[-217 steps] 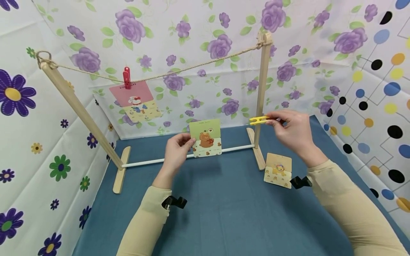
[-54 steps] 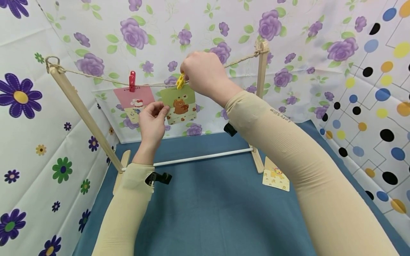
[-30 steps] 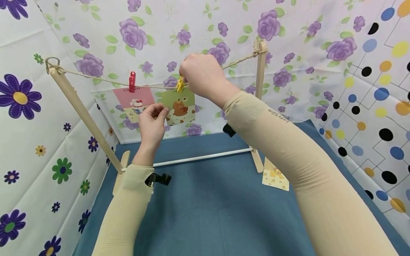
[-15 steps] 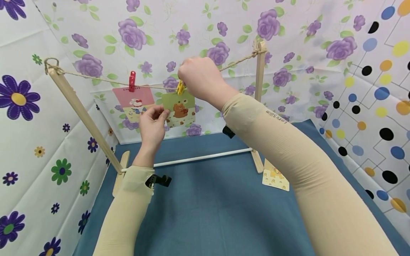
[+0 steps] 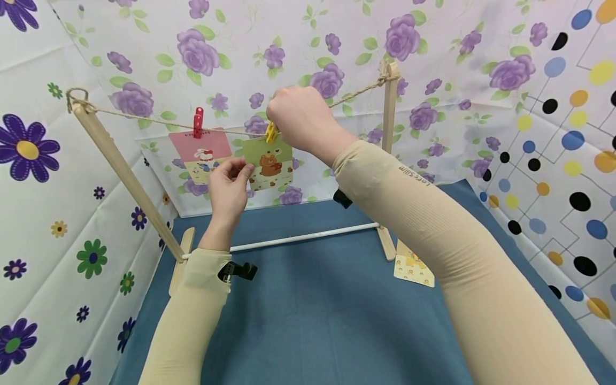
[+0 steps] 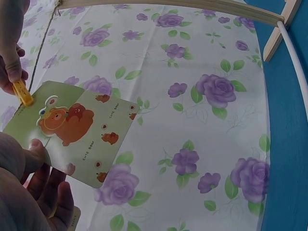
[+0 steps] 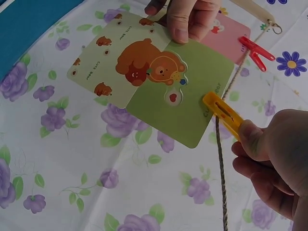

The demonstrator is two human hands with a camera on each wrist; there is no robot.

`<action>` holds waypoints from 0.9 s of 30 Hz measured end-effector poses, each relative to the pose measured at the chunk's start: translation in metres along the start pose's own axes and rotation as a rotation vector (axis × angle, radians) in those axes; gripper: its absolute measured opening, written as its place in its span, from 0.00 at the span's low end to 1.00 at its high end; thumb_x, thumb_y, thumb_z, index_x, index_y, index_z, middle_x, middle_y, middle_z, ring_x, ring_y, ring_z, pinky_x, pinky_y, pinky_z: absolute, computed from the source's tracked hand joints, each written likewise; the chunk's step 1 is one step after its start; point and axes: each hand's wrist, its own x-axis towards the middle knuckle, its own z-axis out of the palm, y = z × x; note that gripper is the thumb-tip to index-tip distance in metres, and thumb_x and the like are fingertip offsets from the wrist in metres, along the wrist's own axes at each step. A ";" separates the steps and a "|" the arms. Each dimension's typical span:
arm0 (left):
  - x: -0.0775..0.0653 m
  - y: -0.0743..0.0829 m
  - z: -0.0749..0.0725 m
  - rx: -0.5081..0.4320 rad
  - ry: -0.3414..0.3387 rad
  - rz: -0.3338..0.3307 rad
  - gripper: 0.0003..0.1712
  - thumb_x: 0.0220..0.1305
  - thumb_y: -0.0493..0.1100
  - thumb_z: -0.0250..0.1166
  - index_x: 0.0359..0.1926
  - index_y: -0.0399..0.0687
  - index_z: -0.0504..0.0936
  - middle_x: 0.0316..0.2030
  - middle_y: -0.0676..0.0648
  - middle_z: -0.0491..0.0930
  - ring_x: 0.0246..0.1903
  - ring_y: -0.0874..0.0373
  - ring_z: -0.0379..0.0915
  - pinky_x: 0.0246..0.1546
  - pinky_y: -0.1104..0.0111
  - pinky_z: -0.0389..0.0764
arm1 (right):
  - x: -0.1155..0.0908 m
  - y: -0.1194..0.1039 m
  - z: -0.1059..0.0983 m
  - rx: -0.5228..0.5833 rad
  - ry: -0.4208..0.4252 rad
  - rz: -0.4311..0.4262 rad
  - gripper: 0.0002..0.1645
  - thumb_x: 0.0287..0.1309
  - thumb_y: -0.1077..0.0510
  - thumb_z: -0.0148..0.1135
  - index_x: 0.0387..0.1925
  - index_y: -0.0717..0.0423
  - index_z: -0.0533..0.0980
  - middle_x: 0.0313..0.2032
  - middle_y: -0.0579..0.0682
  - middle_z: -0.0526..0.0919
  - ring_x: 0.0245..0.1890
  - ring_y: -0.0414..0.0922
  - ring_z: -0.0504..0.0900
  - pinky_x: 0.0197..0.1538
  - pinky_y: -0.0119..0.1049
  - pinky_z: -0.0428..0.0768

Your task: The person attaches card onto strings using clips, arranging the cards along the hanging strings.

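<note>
My left hand [image 5: 228, 187] pinches the left edge of a green card [image 5: 270, 166] with a brown bear on it. The card's top edge lies against the twine [image 7: 222, 178], seen closely in the right wrist view. My right hand [image 5: 303, 117] holds a yellow clothespin [image 7: 224, 115] between thumb and fingers, its tip over the card's top edge and the twine. Left of these, a pink and yellow rabbit card [image 5: 202, 152] hangs from the twine by a red clothespin [image 5: 198, 123]; my left hand covers its lower right corner.
The twine runs between a left wooden post [image 5: 127, 179] and a right wooden post [image 5: 390, 112]. A white rod [image 5: 308, 236] joins their feet low over the blue cloth [image 5: 313, 305]. Near the right foot lies a yellow lion card [image 5: 413, 267], partly hidden by my right sleeve.
Both hands have come from low in front to the twine, bringing the bear card and yellow clothespin together there. Over the last second, they have sunk slightly, and the twine dips with them.
</note>
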 end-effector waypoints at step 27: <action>0.000 0.003 0.001 0.020 0.019 0.014 0.14 0.76 0.41 0.70 0.50 0.32 0.86 0.40 0.47 0.81 0.39 0.59 0.76 0.40 0.70 0.76 | -0.004 0.001 0.000 0.054 -0.011 -0.033 0.14 0.69 0.63 0.59 0.51 0.53 0.86 0.47 0.53 0.85 0.49 0.54 0.83 0.43 0.47 0.85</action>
